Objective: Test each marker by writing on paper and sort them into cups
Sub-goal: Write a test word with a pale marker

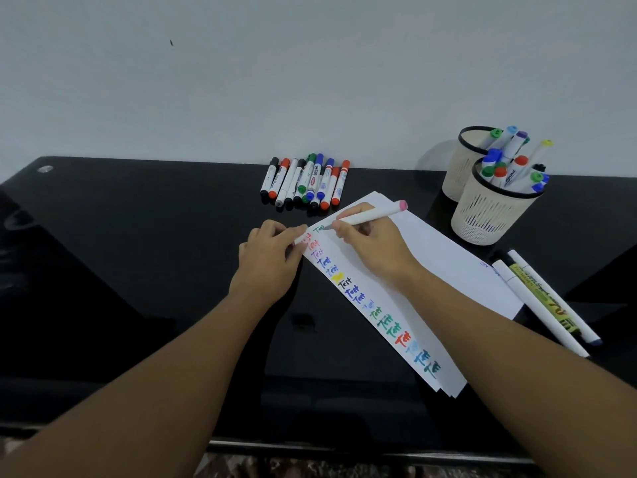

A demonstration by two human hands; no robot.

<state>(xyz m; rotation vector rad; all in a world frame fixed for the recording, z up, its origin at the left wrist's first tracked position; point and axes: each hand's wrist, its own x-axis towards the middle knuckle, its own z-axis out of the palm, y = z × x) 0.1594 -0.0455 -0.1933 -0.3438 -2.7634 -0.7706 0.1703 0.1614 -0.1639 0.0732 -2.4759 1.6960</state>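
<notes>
My right hand point(370, 244) grips a white marker with a pink end point(374, 213), its tip on the far end of the white paper point(444, 270) beside a green "Test". Down the paper's left edge runs a column of coloured "Test" words. My left hand point(272, 251) rests at the paper's far left corner and pinches a small white cap point(299, 240). A row of several capped markers point(305, 182) lies on the black table behind the paper. Two cream mesh cups stand at the right, the near cup point(493, 215) and the far cup point(462, 167), both holding markers.
Two markers point(548, 301) lie on the table right of the paper, near the cups. The glossy black table point(138, 270) ends at a white wall behind. Its front edge runs along the bottom of the view.
</notes>
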